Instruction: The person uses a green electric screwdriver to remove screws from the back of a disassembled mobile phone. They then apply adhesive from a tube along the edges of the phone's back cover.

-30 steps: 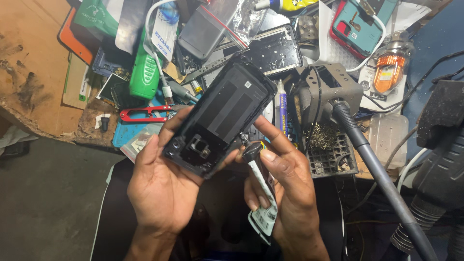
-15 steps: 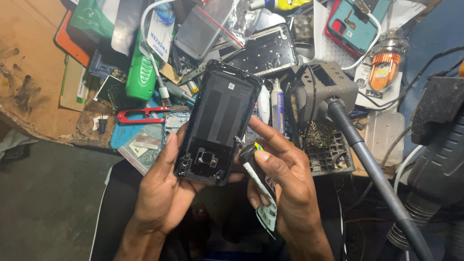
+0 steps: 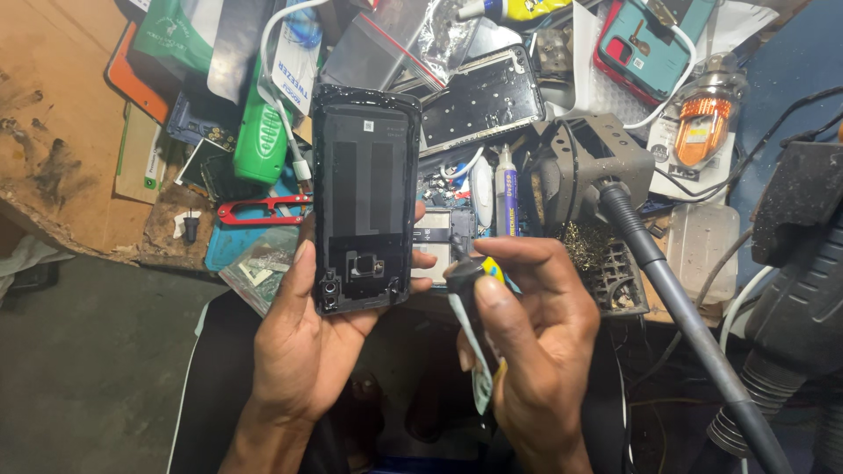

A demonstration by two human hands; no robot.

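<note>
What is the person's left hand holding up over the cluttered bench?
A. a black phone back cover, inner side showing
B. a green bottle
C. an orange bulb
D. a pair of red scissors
A: the left hand grips the lower end of the black phone back cover, inner side showing, while the right hand holds a small tube-like tool beside it.

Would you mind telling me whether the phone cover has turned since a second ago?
Yes. The phone cover in the left hand has swung upright, toward the green tool.
</note>
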